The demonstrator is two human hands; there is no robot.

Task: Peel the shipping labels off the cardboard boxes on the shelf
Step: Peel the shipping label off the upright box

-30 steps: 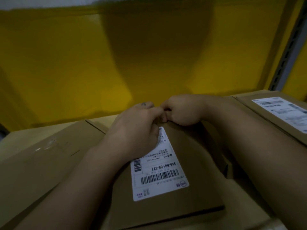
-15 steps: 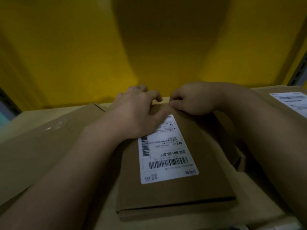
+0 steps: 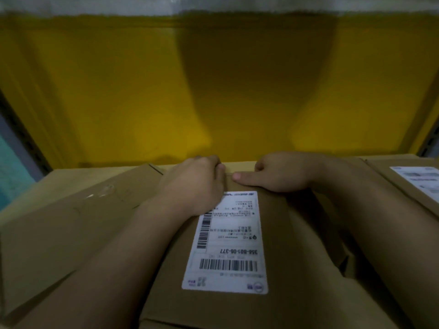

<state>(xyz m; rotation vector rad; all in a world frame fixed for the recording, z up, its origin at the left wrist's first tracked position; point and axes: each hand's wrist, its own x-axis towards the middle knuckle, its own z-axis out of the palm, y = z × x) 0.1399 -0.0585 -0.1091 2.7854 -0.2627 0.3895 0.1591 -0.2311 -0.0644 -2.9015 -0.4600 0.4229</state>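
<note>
A flat cardboard box (image 3: 292,245) lies in front of me on the shelf, a white shipping label (image 3: 228,243) with barcodes stuck flat on its top. My left hand (image 3: 192,184) covers the label's far left corner, and its fingers curl over the box's far edge. My right hand (image 3: 280,173) grips the same far edge a little to the right, thumb lying flat on the cardboard and pointing left. The fingertips of both hands are hidden behind the edge.
A larger brown box (image 3: 71,222) lies to the left, partly under my left forearm. Another box (image 3: 392,186) with its own white label (image 3: 418,179) sits at the right. A yellow back wall (image 3: 142,91) closes the shelf behind; grey uprights stand at both sides.
My hands have moved apart from the label's far corner to the box's far edge. The box and label now lie straighter and nearer to me.
</note>
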